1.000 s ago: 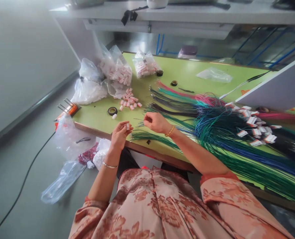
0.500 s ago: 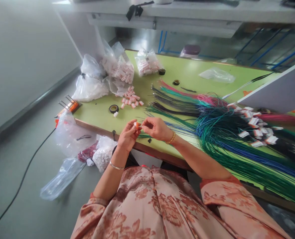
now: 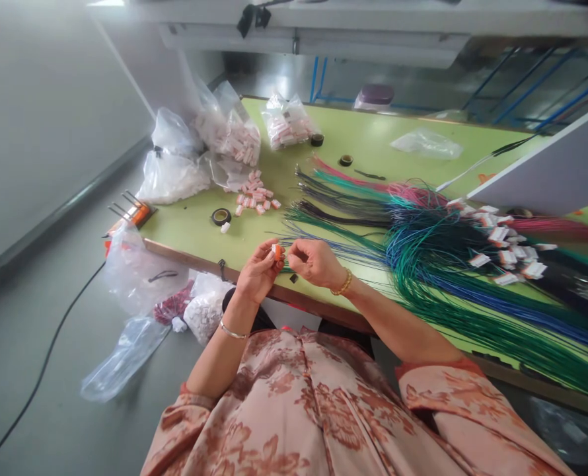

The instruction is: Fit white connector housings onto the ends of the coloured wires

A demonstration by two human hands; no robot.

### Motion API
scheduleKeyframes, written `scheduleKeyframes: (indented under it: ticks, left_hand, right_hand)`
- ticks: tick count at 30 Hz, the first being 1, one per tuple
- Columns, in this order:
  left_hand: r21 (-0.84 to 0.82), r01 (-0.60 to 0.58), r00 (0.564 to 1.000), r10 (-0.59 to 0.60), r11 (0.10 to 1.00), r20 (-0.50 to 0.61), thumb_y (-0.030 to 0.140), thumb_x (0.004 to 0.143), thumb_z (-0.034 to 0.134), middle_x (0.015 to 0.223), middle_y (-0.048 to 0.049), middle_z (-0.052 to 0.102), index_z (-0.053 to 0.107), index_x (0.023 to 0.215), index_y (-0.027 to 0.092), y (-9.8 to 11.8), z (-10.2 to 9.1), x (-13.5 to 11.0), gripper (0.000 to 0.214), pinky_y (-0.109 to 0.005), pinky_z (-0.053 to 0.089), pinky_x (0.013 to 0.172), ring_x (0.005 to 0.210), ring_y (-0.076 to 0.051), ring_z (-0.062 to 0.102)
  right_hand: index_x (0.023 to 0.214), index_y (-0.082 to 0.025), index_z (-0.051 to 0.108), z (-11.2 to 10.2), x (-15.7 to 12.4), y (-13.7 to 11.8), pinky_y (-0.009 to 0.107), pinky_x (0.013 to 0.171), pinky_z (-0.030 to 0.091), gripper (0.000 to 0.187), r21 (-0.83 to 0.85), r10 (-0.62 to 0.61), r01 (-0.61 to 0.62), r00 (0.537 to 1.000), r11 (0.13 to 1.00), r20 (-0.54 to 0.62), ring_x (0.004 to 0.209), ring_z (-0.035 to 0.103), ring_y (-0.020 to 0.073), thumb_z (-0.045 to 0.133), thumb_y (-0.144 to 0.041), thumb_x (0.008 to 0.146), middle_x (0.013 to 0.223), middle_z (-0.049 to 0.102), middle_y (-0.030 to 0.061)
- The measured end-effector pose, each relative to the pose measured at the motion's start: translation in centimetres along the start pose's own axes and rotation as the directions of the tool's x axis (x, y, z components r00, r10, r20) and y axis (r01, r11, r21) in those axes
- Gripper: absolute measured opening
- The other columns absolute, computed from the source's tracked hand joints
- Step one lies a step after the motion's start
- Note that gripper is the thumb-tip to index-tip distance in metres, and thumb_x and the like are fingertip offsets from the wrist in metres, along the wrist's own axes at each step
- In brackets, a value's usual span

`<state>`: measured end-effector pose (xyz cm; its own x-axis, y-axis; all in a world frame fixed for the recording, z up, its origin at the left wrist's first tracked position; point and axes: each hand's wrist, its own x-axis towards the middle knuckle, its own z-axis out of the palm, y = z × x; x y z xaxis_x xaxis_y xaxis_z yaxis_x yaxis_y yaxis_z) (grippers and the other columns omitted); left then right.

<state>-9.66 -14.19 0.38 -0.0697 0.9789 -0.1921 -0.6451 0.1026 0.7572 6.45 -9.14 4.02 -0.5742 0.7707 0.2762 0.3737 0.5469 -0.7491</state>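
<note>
Table layout: wire bundles right; loose connectors left of them; bags behind (far-left corner); tape roll before the connectors.

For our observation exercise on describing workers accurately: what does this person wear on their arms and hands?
Both hands are bare, no gloves. The left hand has a thin silver-coloured bangle at the wrist; the right hand has a gold beaded bracelet. Short sleeves of pinkish floral fabric cover the upper arms, the right one edged in red.
</note>
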Motion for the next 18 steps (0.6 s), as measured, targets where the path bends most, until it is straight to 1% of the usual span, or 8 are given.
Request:
scheduleKeyframes:
  ticks: [5, 8, 12, 15, 18]
  left_hand:
    - [0.029, 0.007, 1.0, -0.007, 1.0, 0.006, 0.023, 0.073, 0.076, 0.093, -0.0019, 0.067, 0.069, 0.105, 0.023, -0.3, 0.1, 0.0, 0.033, -0.025, 0.052, 0.078, 0.081, -0.011, 0.062]
    - [0.028, 0.011, 1.0, -0.011, 1.0, 0.004, 0.023, 0.071, 0.078, 0.091, -0.0016, 0.067, 0.069, 0.101, 0.022, -0.3, 0.2, 0.0, 0.031, -0.025, 0.051, 0.078, 0.079, -0.011, 0.062]
    - [0.013, 0.017, 1.0, -0.016, 1.0, -0.015, 0.023, 0.066, 0.083, 0.086, -0.0007, 0.067, 0.069, 0.094, 0.02, -0.1, 0.6, 0.0, 0.031, -0.022, 0.049, 0.07, 0.073, -0.009, 0.06]
    - [0.021, 0.008, 1.0, -0.007, 1.0, -0.028, 0.024, 0.062, 0.086, 0.083, -0.0006, 0.068, 0.069, 0.092, 0.018, -0.1, 0.9, -0.1, 0.035, -0.02, 0.047, 0.064, 0.071, -0.008, 0.06]
    - [0.025, -0.007, 0.998, 0.009, 1.0, -0.056, 0.026, 0.057, 0.09, 0.081, -0.0009, 0.069, 0.07, 0.089, 0.016, -0.4, 1.4, -0.2, 0.039, -0.02, 0.045, 0.062, 0.069, -0.008, 0.06]
  right_hand:
    - [0.067, -0.02, 0.052, 0.0, -0.2, 0.1, 0.024, 0.059, 0.034, 0.014, 0.024, -0.015, 0.015, 1.0, 1.0, -0.005, 0.058, 0.047, 0.0115, 0.051, -0.026, 0.08, 0.064, 0.059, 0.0001]
    - [0.067, -0.02, 0.051, -0.1, -0.4, 0.1, 0.025, 0.059, 0.035, 0.014, -0.005, -0.035, 0.035, 0.999, 0.999, -0.019, 0.058, 0.046, 0.0116, 0.051, -0.025, 0.08, 0.064, 0.058, 0.0004]
    - [0.069, -0.02, 0.052, -0.2, -0.6, 0.2, 0.024, 0.06, 0.036, 0.012, -0.048, -0.076, 0.074, 0.996, 0.996, -0.042, 0.06, 0.047, 0.0117, 0.052, -0.023, 0.08, 0.066, 0.059, 0.0009]
    - [0.07, -0.02, 0.052, -0.1, -0.7, 0.5, 0.024, 0.061, 0.037, 0.009, -0.058, -0.134, 0.131, 0.99, 0.99, -0.046, 0.061, 0.048, 0.0119, 0.052, -0.02, 0.079, 0.067, 0.058, 0.001]
    - [0.069, -0.02, 0.05, 0.1, -0.6, 0.8, 0.024, 0.06, 0.035, 0.012, -0.067, -0.172, 0.168, 0.984, 0.983, -0.056, 0.06, 0.046, 0.0116, 0.052, -0.02, 0.08, 0.065, 0.056, 0.0005]
